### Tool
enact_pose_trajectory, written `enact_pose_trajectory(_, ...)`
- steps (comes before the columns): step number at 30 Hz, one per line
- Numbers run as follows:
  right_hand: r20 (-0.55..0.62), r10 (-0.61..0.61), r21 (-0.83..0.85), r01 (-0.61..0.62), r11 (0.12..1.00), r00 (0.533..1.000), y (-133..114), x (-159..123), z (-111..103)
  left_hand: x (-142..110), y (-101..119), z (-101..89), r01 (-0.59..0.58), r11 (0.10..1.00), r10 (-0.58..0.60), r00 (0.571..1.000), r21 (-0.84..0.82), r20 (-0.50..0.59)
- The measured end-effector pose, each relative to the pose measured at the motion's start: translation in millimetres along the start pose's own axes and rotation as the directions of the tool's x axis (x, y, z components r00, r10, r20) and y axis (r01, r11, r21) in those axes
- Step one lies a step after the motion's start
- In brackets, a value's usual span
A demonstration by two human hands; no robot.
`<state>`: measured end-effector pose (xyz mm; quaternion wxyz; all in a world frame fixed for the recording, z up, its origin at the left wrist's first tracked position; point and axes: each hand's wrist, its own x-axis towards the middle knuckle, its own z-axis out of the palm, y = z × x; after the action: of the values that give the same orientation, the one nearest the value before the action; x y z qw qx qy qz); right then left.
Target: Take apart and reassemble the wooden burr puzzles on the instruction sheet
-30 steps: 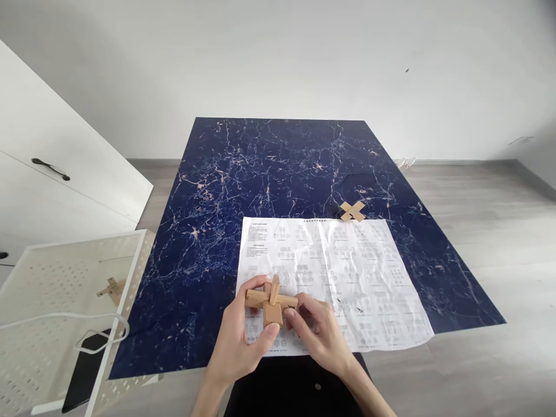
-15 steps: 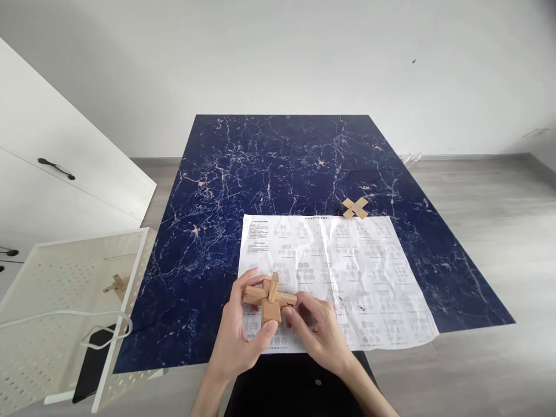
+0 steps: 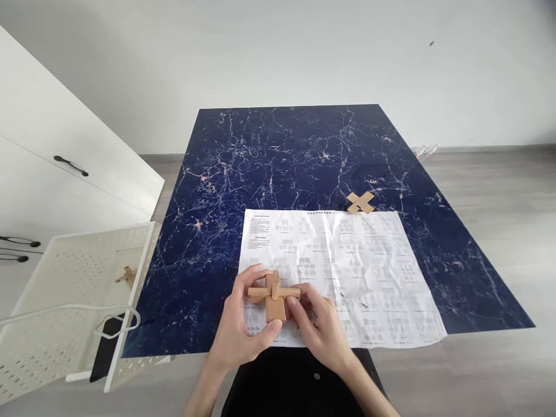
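Note:
Both my hands grip a wooden burr puzzle [image 3: 275, 308], a cross of interlocked light-brown bars, above the lower left of a creased paper sheet [image 3: 347, 272]. My left hand [image 3: 240, 324] is closed around its left side, the thumb on the end of the bar facing me and the fingers behind. My right hand [image 3: 320, 327] pinches the right bar, its thumb on the front. Part of the puzzle's far side is hidden by fingers. Small printed diagrams cover the sheet. At its top edge lies a second wooden piece [image 3: 360, 202], shaped like an X.
The blue marbled table [image 3: 269, 150] spreads out under the sheet. To its left, a white perforated bin [image 3: 65, 272] holds a wooden cross piece [image 3: 127, 276] and a black object [image 3: 107, 347], with a white cable [image 3: 65, 307] across it. A white cabinet [image 3: 78, 133] stands behind.
The puzzle has turned slightly, its right bar now more level, and my right thumb has moved up along it. My head view has shifted a little. The X-shaped piece stays put.

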<state>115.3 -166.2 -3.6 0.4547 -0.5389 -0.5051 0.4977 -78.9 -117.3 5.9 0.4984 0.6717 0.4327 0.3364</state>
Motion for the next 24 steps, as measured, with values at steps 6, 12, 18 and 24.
enact_pose_trajectory(6, -0.017, -0.03, 0.034, 0.031, 0.999, 0.999, 2.9, -1.4, -0.3, 0.9, 0.7, 1.2, -0.03, 1.0, 0.03, 1.0, 0.003, 0.002)
enact_pose_trajectory(12, -0.073, -0.064, 0.02, 0.066, 0.998, 0.995, 3.7, -2.3, 1.2, 1.1, 0.9, 2.3, -0.047, 0.999, 0.047, 0.999, -0.001, 0.013)
enact_pose_trajectory(18, -0.078, -0.077, 0.033, 0.08, 0.996, 0.994, 2.5, -2.2, 0.3, 1.2, -0.6, 1.9, -0.054, 0.998, 0.054, 0.998, -0.025, 0.012)
enact_pose_trajectory(24, -0.017, -0.032, 0.082, 0.033, 0.996, 0.999, 0.2, -1.3, -2.4, 1.2, -1.2, 2.1, -0.042, 0.999, 0.042, 0.999, -0.026, -0.013)
